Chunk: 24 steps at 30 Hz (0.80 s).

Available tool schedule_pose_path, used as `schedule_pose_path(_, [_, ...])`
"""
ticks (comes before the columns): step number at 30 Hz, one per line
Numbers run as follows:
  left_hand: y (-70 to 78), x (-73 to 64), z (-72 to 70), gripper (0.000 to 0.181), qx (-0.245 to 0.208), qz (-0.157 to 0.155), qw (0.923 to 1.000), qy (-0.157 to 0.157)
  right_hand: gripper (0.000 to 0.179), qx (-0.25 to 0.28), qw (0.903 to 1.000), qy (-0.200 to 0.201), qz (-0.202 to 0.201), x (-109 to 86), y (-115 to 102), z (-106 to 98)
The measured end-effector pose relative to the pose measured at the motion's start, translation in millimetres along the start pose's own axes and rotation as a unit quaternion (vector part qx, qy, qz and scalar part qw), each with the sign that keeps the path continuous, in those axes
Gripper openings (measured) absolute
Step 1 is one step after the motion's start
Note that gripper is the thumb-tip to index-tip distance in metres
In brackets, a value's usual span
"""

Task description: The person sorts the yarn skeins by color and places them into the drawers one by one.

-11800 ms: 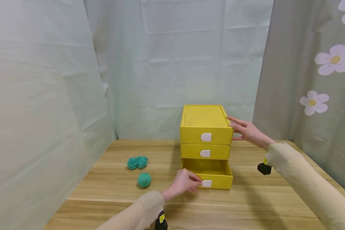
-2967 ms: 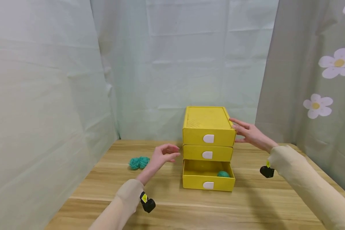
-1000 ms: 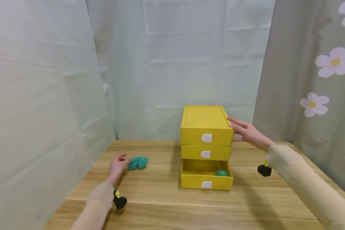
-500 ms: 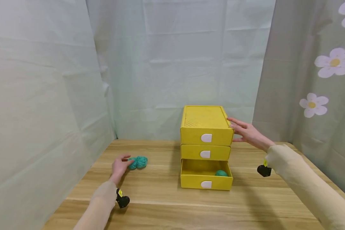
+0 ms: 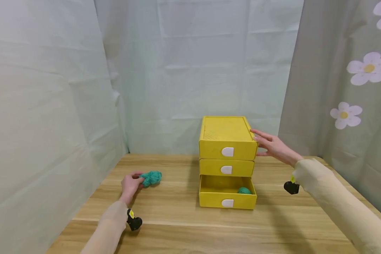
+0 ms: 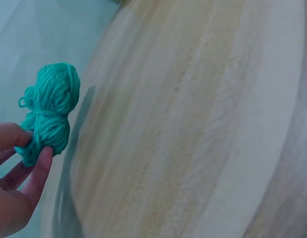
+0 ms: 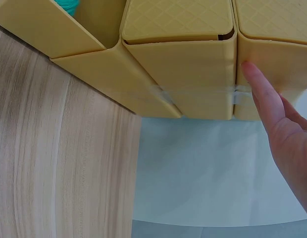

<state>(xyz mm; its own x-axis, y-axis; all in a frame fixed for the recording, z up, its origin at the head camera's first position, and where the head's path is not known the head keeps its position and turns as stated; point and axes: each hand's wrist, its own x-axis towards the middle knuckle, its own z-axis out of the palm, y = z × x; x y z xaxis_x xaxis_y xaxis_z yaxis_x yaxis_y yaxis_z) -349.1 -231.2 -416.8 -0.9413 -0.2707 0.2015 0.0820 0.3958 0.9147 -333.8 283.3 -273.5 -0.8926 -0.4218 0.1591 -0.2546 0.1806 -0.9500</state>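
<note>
A teal skein of yarn (image 5: 151, 178), tied round its middle, is at the left of the table. My left hand (image 5: 131, 186) pinches its near end between thumb and fingers; in the left wrist view the skein (image 6: 55, 94) points up and away from the fingertips. A yellow drawer unit (image 5: 227, 128) with three drawers stands right of centre. Its bottom drawer (image 5: 212, 200) is pulled out, and a green yarn ball (image 5: 244, 191) lies in its right part. With extended fingers, my right hand (image 5: 273, 146) rests against the unit's upper right side.
The wooden table (image 5: 177, 225) carries the drawer unit and skein. A pale cloth (image 5: 190, 70) hangs behind, another at the left, and a grey flowered curtain (image 5: 346, 148) at the right. White tabs mark the drawer fronts.
Earlier the left hand was at the bottom drawer's tab, and the ball lay on the table; it is now in the drawer. Since then the left hand has moved left and gripped the skein, tilting it slightly.
</note>
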Motion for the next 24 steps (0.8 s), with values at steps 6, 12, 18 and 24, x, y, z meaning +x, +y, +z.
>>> schedule_pose_path(6, [10.3,-3.2,0.8,0.024,-0.004,0.016,0.9999,-0.005,0.057,-0.002,1.0,-0.005,-0.004,0.3,0,0])
schedule_pose_path(12, [21.7,-5.2,7.0,0.024,-0.018,0.02,0.9994,-0.023,0.057,0.002,1.0,-0.003,-0.002,0.2,-2,1])
schedule_pose_path(18, [30.0,-9.5,12.6,0.023,-0.034,0.033,0.9982,-0.036,0.056,0.006,1.0,-0.002,0.0,0.2,-3,1])
schedule_pose_path(24, [38.9,-13.3,22.2,0.023,-0.066,0.048,0.9948,-0.062,0.056,-0.001,1.0,0.002,0.001,0.3,-2,1])
